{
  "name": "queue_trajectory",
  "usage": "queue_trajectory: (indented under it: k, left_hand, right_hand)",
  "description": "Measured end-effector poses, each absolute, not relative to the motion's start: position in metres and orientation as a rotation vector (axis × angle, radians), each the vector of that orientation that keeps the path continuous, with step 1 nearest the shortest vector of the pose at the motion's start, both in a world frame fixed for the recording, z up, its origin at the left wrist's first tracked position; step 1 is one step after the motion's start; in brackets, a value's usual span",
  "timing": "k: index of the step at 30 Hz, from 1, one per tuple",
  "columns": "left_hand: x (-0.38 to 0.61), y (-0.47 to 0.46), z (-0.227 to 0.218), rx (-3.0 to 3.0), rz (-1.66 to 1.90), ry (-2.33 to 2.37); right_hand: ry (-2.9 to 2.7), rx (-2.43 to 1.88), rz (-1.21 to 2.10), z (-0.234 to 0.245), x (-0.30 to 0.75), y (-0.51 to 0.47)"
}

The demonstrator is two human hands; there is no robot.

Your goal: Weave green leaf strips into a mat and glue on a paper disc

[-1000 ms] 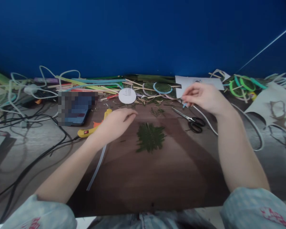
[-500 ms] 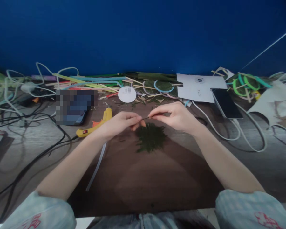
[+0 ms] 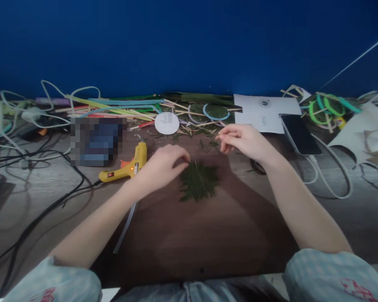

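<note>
A flat cluster of green leaf slivers (image 3: 198, 182) lies on the brown table top in front of me. My left hand (image 3: 162, 167) rests at its upper left edge, fingers curled together with the tips touching the leaves; what they pinch is hidden. My right hand (image 3: 244, 140) hovers behind and right of the cluster, thumb and fingers drawn into a loose pinch over scattered leaf scraps (image 3: 211, 144). I cannot make out anything between those fingertips.
A yellow glue gun (image 3: 129, 167) lies left of my left hand, its cable trailing left. Black scissors (image 3: 257, 167) show partly under my right wrist. Behind are a white disc (image 3: 166, 123), coloured strips, leaf-filled hoops (image 3: 216, 112), white paper (image 3: 260, 112), a phone (image 3: 299, 134) and green rings (image 3: 326, 111).
My hands had met over the cluster holding a thin dark sliver. Since then they have parted: the left has dropped to the cluster's edge, the right has drawn back to the scraps.
</note>
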State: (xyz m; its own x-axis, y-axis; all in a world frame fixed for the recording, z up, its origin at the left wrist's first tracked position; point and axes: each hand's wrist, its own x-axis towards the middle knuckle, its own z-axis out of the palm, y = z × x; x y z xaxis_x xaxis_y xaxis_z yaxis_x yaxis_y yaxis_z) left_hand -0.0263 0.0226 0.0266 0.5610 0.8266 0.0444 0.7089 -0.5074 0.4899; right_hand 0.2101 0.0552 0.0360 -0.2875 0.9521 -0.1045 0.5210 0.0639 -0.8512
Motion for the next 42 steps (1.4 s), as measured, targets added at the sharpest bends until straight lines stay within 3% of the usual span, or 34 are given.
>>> queue_trajectory:
  k: [5,10,17,26,42]
  left_hand:
    - [-0.003,-0.018,0.017,2.708,0.052,0.978]
    - [0.012,-0.057,0.010,2.757,-0.065,1.202]
    - [0.023,-0.064,0.003,2.702,0.031,1.324]
    - [-0.012,-0.007,-0.013,2.283,0.495,1.538]
    - [-0.014,-0.003,-0.025,2.303,0.504,1.493]
  right_hand:
    - [-1.757,-1.509,1.191,0.027,0.224,0.061]
    - [-1.738,-1.507,1.318,0.020,0.220,0.058]
    - [-1.738,-1.402,1.376,0.012,0.217,0.051]
    - [-1.644,-1.323,1.106,-0.024,0.206,0.032]
    - [-1.763,-1.257,1.033,-0.030,0.212,0.033]
